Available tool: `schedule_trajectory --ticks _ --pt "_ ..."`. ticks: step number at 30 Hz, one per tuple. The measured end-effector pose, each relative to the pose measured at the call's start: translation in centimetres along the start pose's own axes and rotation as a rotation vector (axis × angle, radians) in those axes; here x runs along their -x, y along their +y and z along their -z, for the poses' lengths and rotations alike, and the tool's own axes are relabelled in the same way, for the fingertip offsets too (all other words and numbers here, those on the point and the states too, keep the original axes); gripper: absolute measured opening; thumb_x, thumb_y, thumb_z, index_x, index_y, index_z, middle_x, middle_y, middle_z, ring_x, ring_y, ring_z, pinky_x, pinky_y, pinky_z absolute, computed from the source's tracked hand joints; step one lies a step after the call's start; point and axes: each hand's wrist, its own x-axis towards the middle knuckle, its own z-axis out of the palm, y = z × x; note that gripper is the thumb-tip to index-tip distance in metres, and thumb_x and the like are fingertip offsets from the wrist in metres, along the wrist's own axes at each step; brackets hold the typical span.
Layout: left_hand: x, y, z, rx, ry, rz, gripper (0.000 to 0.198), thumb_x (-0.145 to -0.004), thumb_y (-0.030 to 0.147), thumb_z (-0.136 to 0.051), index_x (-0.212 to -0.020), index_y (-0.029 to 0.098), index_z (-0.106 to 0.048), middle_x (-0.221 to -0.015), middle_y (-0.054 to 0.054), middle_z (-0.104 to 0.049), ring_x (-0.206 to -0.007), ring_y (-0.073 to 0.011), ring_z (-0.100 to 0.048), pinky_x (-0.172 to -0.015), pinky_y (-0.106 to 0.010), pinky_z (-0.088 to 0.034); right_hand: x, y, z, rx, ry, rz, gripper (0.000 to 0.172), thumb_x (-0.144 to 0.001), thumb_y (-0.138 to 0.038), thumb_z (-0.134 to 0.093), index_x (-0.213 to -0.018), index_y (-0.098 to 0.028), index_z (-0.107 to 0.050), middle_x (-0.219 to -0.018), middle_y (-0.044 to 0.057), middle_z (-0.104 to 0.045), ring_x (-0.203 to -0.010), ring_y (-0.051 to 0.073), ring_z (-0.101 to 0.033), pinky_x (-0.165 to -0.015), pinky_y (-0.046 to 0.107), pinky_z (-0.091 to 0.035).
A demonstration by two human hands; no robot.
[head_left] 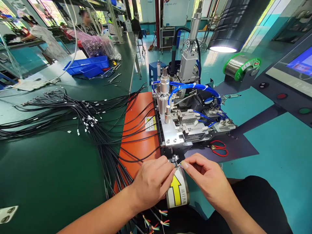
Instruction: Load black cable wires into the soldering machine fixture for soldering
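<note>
My left hand (153, 179) is closed around the end of a black cable, which is mostly hidden by my fingers. Thin coloured wires (179, 165) fan out from that end. My right hand (207, 175) pinches their tips between thumb and forefinger. Both hands are at the front of a metal machine (172, 131) with blue air hoses, above a white plate with a yellow arrow (177, 191). Below my left forearm hang several stripped cable ends (156, 224) with coloured wires showing.
Black cables (104, 143) spread over the green table (60, 175) and an orange plate (137, 125). Red-handled scissors (218, 148) lie right of the machine. Behind are a solder wire spool (241, 66), a lamp (226, 29), a screen (301, 63), blue trays (90, 66) and two people.
</note>
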Motion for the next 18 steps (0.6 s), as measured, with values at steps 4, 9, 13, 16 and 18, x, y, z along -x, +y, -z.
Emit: schedule_trajectory --ticks 4,9,13,16,18 --pt "0.1 0.0 0.0 0.002 -0.008 -0.002 0.020 -0.098 0.017 -0.046 -0.089 0.014 -0.064 -0.071 -0.003 -0.051 -0.062 -0.0158 -0.045 -0.056 -0.030 -0.034 0.2 -0.4 -0.2 0.046 0.010 0.040 0.025 -0.095 -0.041 -0.058 -0.082 -0.022 -0.069 -0.082 0.001 -0.062 -0.072 0.015 -0.057 -0.062 0.027 -0.045" --pt "0.1 0.2 0.1 -0.027 -0.021 -0.002 0.023 -0.098 0.019 -0.047 -0.081 0.015 -0.063 -0.069 -0.002 -0.049 -0.060 -0.0154 -0.042 -0.054 -0.031 -0.032 0.5 -0.3 -0.1 0.296 0.037 0.300 0.021 -0.099 -0.030 -0.050 -0.088 -0.020 -0.065 -0.085 0.003 -0.057 -0.075 0.016 -0.056 -0.067 0.028 -0.045" --pt "0.0 -0.1 0.3 -0.070 -0.045 -0.053 0.020 -0.095 0.017 -0.047 -0.085 0.016 -0.064 -0.070 -0.002 -0.049 -0.061 -0.0161 -0.043 -0.055 -0.031 -0.032 0.2 -0.9 0.5 0.617 -0.081 0.465 0.023 -0.101 -0.023 -0.041 -0.091 -0.019 -0.062 -0.087 0.005 -0.054 -0.071 0.016 -0.053 -0.063 0.030 -0.041" --pt "0.0 -0.4 0.4 -0.036 -0.056 -0.092 0.019 -0.092 0.014 -0.047 -0.094 0.016 -0.066 -0.072 -0.003 -0.053 -0.065 -0.0169 -0.046 -0.059 -0.032 -0.035 -0.8 -2.3 1.3 0.686 -0.206 0.469 0.023 -0.099 -0.018 -0.043 -0.084 -0.020 -0.060 -0.085 0.003 -0.054 -0.067 0.015 -0.052 -0.060 0.028 -0.040" --pt "-0.1 -0.5 0.5 0.030 -0.037 -0.092 0.020 -0.092 0.012 -0.048 -0.097 0.016 -0.067 -0.074 -0.004 -0.056 -0.068 -0.0170 -0.049 -0.063 -0.032 -0.037 -1.7 -3.3 2.1 0.612 -0.296 0.448 0.022 -0.097 -0.016 -0.047 -0.080 -0.020 -0.060 -0.085 0.002 -0.056 -0.069 0.014 -0.053 -0.061 0.026 -0.041"
